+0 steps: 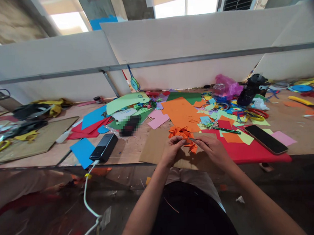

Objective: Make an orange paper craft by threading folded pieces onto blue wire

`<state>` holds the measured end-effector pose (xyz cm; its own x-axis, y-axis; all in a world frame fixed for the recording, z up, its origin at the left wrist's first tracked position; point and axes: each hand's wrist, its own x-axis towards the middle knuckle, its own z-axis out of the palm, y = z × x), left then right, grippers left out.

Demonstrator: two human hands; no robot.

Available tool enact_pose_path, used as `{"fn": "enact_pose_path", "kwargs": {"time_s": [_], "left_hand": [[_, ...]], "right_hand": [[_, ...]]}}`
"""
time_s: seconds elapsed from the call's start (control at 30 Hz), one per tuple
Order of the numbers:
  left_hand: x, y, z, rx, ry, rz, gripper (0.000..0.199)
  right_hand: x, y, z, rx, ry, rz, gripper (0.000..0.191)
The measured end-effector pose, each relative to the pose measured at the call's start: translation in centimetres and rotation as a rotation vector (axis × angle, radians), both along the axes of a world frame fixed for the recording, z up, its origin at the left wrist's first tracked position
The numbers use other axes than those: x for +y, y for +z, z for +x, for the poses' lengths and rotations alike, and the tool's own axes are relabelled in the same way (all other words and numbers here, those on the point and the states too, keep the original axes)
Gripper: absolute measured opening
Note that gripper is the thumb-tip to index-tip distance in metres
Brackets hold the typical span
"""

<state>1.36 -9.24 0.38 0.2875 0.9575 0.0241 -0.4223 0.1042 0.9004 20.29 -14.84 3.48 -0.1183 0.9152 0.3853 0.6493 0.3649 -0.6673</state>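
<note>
A bright orange mass of folded paper (179, 131) is being seen slightly right of centre, on the near side of the scene. Sharp creases and pointed corners are being shown at many angles, with some pieces being spread toward the near right. At its near edge, a slim grey tool (192, 139) is being held, its narrow end being directed left.

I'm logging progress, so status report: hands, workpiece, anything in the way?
Left grip pinched, contents unclear; right grip holding slim metal tool. Orange folded papers beside both, over cardboard sheet. Smartphone off right, clear of both.
</note>
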Motion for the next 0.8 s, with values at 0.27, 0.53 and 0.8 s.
{"fn": "enact_pose_path", "kwargs": {"time_s": [0.27, 0.53, 0.8], "left_hand": [[-0.01, 0.11, -0.02, -0.002, -0.056, -0.012, 0.038], [-0.11, 0.23, -0.13, -0.006, -0.054, -0.026, 0.038], [-0.24, 0.42, -0.13, 0.012, -0.077, -0.039, 0.039]], "right_hand": [[0.03, 0.12, -0.05, -0.021, 0.025, 0.016, 0.034], [-0.01, -0.24, -0.20, -0.002, -0.012, 0.018, 0.036], [-0.11, 0.13, -0.46, -0.035, -0.011, 0.064, 0.037]]}}
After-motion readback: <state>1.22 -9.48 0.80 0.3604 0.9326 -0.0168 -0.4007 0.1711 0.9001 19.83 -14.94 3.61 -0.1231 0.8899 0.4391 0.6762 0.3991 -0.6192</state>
